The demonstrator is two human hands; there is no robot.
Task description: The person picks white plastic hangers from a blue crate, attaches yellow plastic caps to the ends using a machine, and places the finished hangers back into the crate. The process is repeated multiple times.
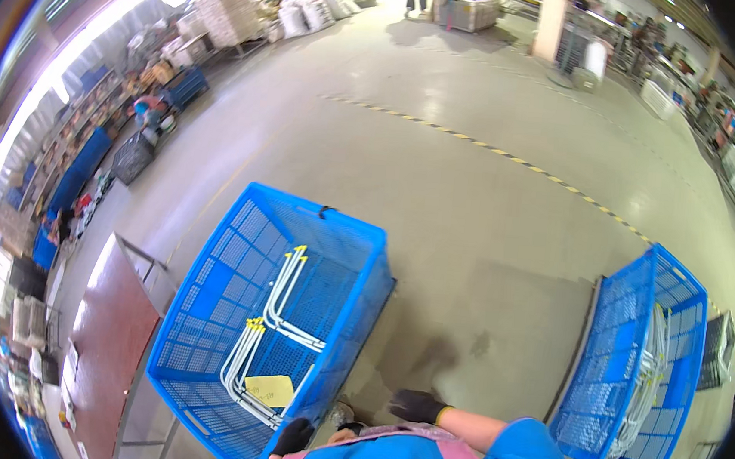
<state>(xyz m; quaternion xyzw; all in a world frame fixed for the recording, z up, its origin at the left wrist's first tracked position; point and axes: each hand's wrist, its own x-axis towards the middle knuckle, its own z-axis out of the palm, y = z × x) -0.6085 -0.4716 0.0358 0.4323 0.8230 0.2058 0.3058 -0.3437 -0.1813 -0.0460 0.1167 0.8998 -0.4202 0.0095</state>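
Resting at the near edge of the large blue basket (pixel 369 268), lower centre-left of the frame, the gloved left hand (pixel 295 437) is perhaps bracing; whether its fingers are gripping the rim, I cannot tell. The gloved right hand (pixel 417 406) is hovering at lower centre with nothing showing in it, its finger opening unclear. Inside the basket, bent white tubes (pixel 237 364) are lying in two bunches, probably nesting to save room; a yellow card (pixel 271 390) is lying against the lower bunch, likely serving as a label.
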